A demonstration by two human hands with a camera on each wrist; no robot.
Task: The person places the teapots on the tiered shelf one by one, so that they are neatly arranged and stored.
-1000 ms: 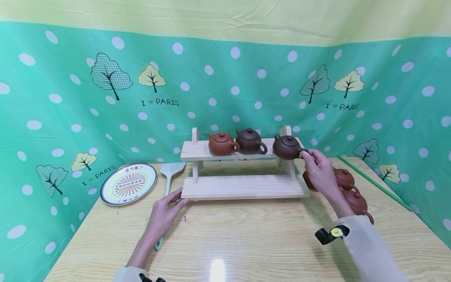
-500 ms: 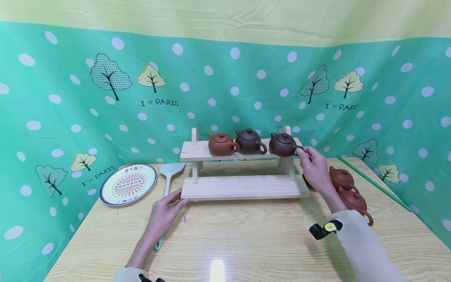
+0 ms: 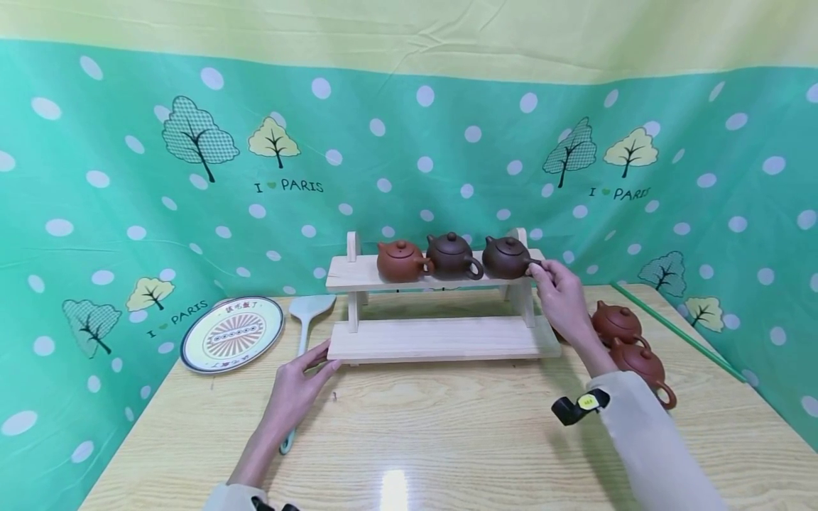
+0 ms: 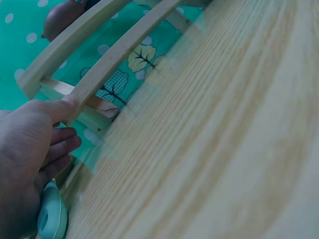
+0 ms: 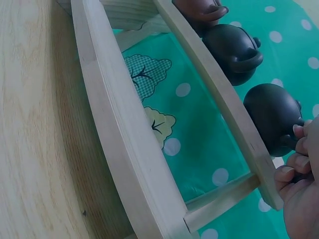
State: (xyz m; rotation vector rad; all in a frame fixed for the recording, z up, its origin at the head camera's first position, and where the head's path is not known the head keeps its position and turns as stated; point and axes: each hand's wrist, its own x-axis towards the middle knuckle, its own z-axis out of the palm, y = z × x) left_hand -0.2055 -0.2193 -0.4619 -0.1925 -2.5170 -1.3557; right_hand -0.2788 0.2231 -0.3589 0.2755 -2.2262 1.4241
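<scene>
My right hand (image 3: 564,301) pinches the handle of a dark brown teapot (image 3: 505,257) at the right end of the upper board. In the right wrist view, this teapot (image 5: 271,117) sits right at the board, with my fingers (image 5: 301,162) round its handle. To its left on the same board stand another dark teapot (image 3: 449,259) and a reddish-brown teapot (image 3: 400,262). The two-tier wooden shelf (image 3: 441,339) stands on the table. My left hand (image 3: 299,389) holds the left end of its lower board, thumb at the front corner.
Reddish teapots (image 3: 616,323) stand on the table to the right, one partly hidden behind my right hand. A green stick (image 3: 680,333) lies beyond them. On the left are a patterned plate (image 3: 233,335) and a pale spatula (image 3: 312,306), its handle partly behind my left hand.
My right hand has moved left with the dark teapot, bringing it closer to the middle teapot along the upper board. The left hand stays on the shelf end.
</scene>
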